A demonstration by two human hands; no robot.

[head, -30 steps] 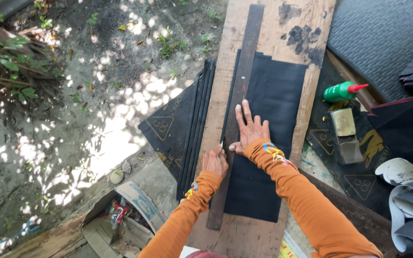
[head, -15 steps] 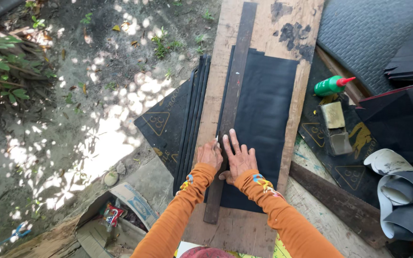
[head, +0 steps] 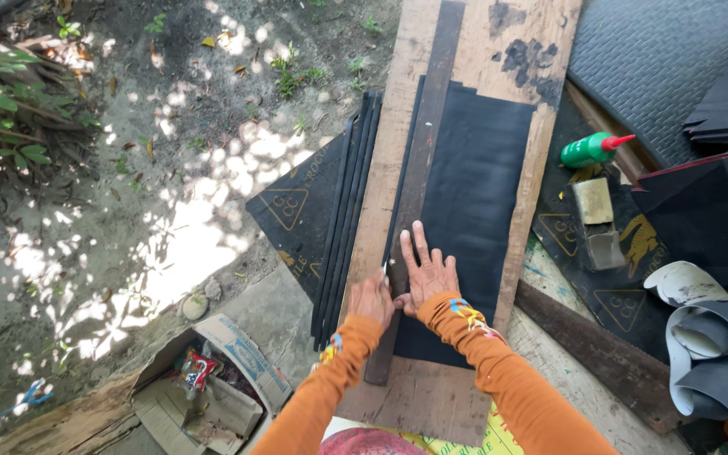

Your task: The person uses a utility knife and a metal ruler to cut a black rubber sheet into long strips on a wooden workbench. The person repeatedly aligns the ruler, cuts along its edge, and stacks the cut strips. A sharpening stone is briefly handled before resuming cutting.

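A black rubber sheet [head: 473, 194] lies on a long wooden board [head: 541, 34]. A dark straight strip [head: 431, 109] runs along the sheet's left edge. My right hand [head: 425, 274] presses flat on the strip and sheet, fingers spread. Just left of it, my left hand [head: 371, 299] is closed around a small blade [head: 385, 270], whose tip sits at the strip's left edge. Both arms wear orange sleeves.
Several narrow black strips [head: 347, 194] lie off the board's left side over a dark triangular sheet. A green bottle [head: 591, 150], two small blocks [head: 593, 200] and rolled rubber [head: 709, 337] are at right. An open cardboard box [head: 204, 388] sits at lower left on dirt ground.
Both hands have slid down the strip toward the near end of the board. The left hand with the blade has kept beside the right hand.
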